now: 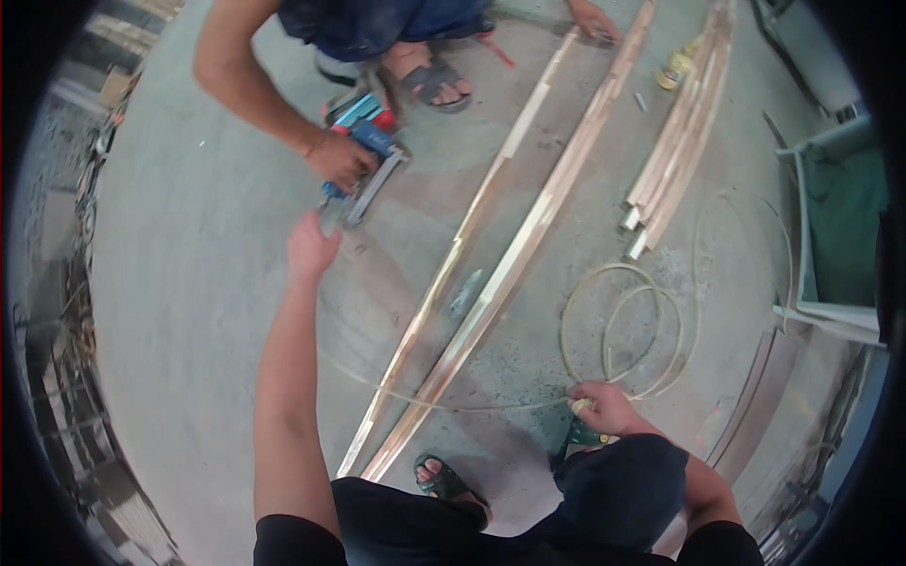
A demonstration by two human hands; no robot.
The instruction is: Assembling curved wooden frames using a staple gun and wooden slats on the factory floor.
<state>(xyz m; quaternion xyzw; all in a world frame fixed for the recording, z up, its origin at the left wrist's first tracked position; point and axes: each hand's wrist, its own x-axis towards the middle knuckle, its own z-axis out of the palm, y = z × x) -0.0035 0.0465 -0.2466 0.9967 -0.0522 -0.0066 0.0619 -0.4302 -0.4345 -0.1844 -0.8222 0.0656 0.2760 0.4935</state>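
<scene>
My left hand [314, 247] reaches forward, slightly blurred, its fingers closed around the end of a thin pale air hose beside the grip of a blue nail gun [377, 146]. A co-worker's hand [340, 160] grips that nail gun from the other side. From my left hand the hose [472, 409] curves across the floor to my right hand [604, 407]. My right hand, by my right knee, is closed on it. Past that hand the hose lies in loose coils. Whether the hose touches the gun's fitting is hard to make out.
Two long wooden strips [528, 241] run diagonally between me and the crouching co-worker. A bundle of strips [675, 151] lies to the right, with a yellow bottle [674, 68] beside it. A green-lined bin [840, 217] stands at far right. Clutter lines the left edge.
</scene>
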